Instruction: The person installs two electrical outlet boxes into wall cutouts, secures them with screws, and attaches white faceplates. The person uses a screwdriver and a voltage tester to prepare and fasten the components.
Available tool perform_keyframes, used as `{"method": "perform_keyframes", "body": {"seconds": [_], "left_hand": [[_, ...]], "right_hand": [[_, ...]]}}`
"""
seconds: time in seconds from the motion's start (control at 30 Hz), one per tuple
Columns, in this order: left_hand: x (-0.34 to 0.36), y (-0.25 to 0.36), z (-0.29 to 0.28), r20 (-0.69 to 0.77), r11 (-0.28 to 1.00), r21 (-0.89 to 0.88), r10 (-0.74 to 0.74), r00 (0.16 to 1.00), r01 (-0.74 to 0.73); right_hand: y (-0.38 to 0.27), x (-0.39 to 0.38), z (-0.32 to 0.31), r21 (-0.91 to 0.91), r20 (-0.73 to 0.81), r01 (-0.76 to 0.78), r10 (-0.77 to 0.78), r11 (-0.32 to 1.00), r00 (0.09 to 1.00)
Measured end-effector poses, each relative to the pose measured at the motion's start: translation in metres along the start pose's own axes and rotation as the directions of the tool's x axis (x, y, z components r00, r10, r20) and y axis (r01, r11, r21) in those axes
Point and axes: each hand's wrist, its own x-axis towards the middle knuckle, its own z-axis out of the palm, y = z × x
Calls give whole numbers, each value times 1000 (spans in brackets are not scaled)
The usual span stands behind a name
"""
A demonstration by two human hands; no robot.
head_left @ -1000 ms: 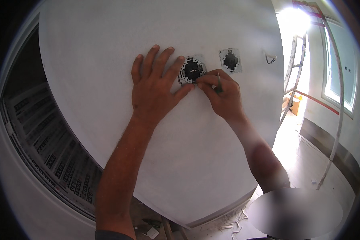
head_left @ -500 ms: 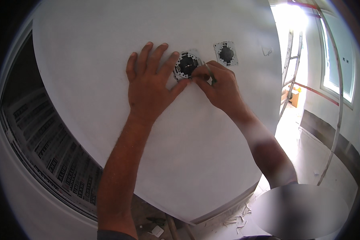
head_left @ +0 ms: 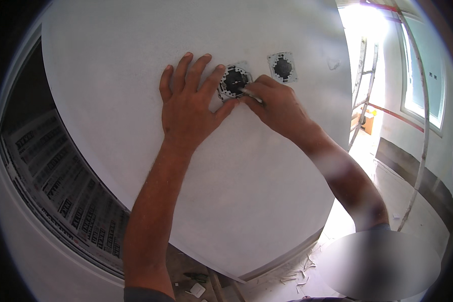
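Observation:
A black electrical socket insert (head_left: 235, 82) with a pale metal mounting frame is set in the white wall. My left hand (head_left: 189, 108) lies against the wall with its fingers spread, the index finger and thumb touching the left and lower edges of the socket. At the socket's lower right, my right hand (head_left: 282, 105) has thumb and fingers pinched together on a thin, pale, rod-like tool (head_left: 246, 91). One end of it reaches over the socket's face; the rest is hidden in the fingers. Up and to the right sits a second socket insert (head_left: 282, 67), which neither hand touches.
At left, a dark opening holds printed sheeting (head_left: 68, 186). A ladder (head_left: 366, 85) stands in the bright area at right, near a window (head_left: 425, 75). Pale scraps (head_left: 303, 274) lie on the floor below, and a white square piece (head_left: 197, 290) lies at bottom centre.
The rod-like tool, which stuck up beside the right hand's fingers, now points in over the socket's face. My right hand has turned a little, its elbow swinging outward. My left hand stays in place.

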Motion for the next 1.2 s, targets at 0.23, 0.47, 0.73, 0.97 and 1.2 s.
{"method": "perform_keyframes", "body": {"seconds": [0.23, 0.47, 0.73, 0.97, 1.2], "left_hand": [[-2, 0, 2, -31, 1000, 8, 0, 1000, 0], [-5, 1, 5, -22, 999, 20, -33, 999, 33], [2, 13, 6, -50, 997, -18, -82, 995, 81], [-1, 14, 13, -67, 994, -16, -105, 992, 104], [-1, 15, 13, -56, 995, -16, -99, 994, 98]], "right_hand": [[-16, -105, -47, -445, 700, -457, 618, 770, 359], [-53, -84, -87, -451, 628, -459, 638, 765, 446], [-61, -39, -75, -231, 56, -90, 105, 969, 993], [-61, -31, -57, -299, 52, 10, 5, 954, 999], [-59, -28, -54, -295, 68, -56, 79, 954, 995]]}}
